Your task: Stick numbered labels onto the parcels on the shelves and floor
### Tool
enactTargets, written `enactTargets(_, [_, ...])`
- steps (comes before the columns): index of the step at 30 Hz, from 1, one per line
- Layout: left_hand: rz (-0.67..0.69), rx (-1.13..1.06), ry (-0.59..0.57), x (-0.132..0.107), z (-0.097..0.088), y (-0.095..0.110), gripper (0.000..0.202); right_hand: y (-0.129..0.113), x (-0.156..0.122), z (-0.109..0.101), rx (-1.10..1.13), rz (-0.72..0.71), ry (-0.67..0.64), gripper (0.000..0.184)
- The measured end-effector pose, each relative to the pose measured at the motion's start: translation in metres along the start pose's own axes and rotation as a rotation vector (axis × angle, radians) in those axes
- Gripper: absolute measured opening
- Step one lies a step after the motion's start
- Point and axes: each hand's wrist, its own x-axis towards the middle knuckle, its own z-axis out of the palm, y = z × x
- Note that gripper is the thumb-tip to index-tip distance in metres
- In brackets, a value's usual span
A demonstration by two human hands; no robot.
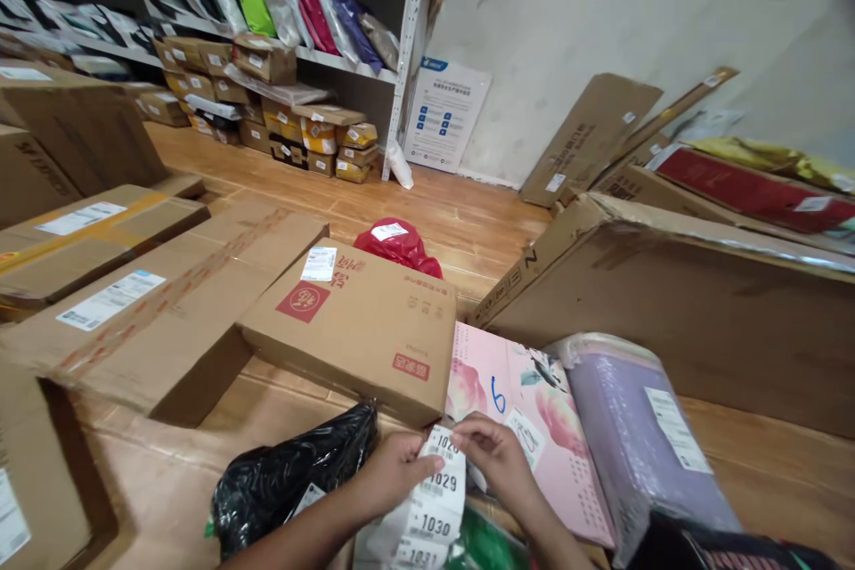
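Observation:
My left hand (394, 470) and my right hand (498, 456) both pinch a white strip of numbered labels (437, 499) at the bottom centre; the numbers 1029, 1030 and 1031 show on it. The right thumb and fingers grip the strip's top label. Just beyond the hands lies a pink flowered box (514, 392) with a blue "6" written on it. A black plastic parcel (294, 476) lies under my left forearm. A brown carton with red printing (364, 325) sits just behind the hands.
A purple wrapped parcel (641, 436) lies to the right, with a large long carton (681, 294) behind it. Flat cartons (160, 303) are stacked at the left. A red bag (399, 245) lies on the wooden floor. Shelves (407, 62) with mailers and small boxes stand at the back.

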Motion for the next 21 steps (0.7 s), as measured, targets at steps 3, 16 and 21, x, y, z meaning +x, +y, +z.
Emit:
enactTargets(3, [0.033, 0.417, -0.205, -0.003, -0.012, 0.02, 0.042, 0.003, 0.027, -0.035, -0.114, -0.064, 0.053, 0.036])
enactTargets(16, [0.849, 1.511, 0.003, 0.069, -0.036, -0.015, 0.019, 0.042, 0.111, -0.036, -0.342, -0.201, -0.021, 0.025])
enactTargets(21, [0.884, 1.569, 0.014, 0.075, -0.028, -0.008, 0.022, 0.075, 0.089, -0.023, -0.211, -0.152, 0.207, 0.037])
